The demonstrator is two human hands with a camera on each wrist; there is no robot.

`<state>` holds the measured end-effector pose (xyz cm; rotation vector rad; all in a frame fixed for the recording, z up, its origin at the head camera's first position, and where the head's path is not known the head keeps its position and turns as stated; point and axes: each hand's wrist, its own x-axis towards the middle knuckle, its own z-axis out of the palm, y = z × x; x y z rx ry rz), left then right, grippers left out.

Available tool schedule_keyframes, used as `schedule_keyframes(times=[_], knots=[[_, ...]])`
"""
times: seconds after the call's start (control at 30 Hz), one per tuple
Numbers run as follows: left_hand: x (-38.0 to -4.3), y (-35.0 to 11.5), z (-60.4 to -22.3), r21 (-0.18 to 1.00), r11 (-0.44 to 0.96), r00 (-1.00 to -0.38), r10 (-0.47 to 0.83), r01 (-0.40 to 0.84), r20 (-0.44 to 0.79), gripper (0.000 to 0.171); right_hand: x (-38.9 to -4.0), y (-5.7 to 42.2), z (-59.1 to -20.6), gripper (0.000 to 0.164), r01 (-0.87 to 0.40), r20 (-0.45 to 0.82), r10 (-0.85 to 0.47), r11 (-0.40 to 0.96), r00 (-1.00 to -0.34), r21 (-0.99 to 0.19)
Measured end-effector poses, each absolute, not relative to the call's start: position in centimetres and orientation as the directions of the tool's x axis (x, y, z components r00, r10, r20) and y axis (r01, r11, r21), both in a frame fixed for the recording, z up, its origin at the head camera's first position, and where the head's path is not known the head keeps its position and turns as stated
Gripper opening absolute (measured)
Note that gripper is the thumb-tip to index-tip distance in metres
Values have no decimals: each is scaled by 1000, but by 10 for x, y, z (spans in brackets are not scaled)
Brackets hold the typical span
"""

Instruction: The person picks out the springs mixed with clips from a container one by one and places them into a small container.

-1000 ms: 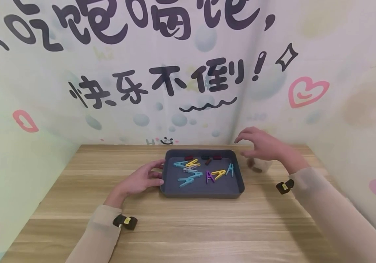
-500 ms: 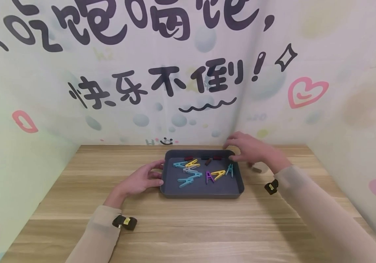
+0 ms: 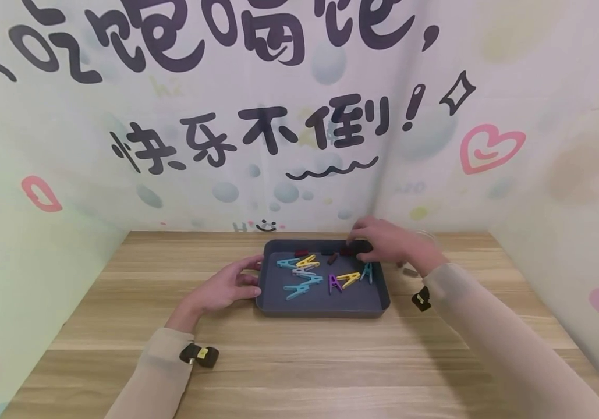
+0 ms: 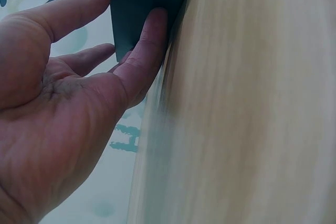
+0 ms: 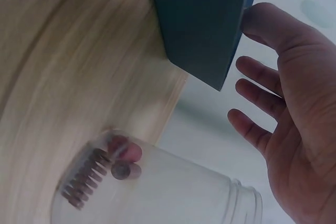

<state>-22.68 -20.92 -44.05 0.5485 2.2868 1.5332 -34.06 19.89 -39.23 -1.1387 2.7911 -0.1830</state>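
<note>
A dark grey rectangular tray (image 3: 273,299) holds several clothespins, among them a purple clothespin (image 3: 335,283), a yellow clothespin (image 3: 307,261) and a blue clothespin (image 3: 296,290). Along its back lie small dark pieces, including a dark red piece (image 3: 301,253) and a brown piece (image 3: 332,258). My left hand (image 3: 226,286) rests its fingertips against the tray's left wall (image 4: 142,9). Over the back right corner reaches my right hand (image 3: 388,243), fingers loosely bent above the dark pieces there. In the right wrist view its thumb overlaps the rim, and nothing shows between the fingers.
Right of the tray stands a clear jar (image 5: 184,187) with brown ridged and reddish pieces at its bottom, partly hidden by the right hand in the head view. Behind the wooden table (image 3: 299,361) hangs a printed wall cloth (image 3: 173,116).
My right hand has moved left and down from above the clear jar to the tray's back right corner. The left hand and the tray have stayed put.
</note>
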Motion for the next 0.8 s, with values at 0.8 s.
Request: schedule_keyframes(times=[0.8], knots=[[-227, -210, -441, 938, 327, -871, 488, 113, -65, 77, -349, 187, -410, 20, -688, -140, -705, 709, -695, -151]])
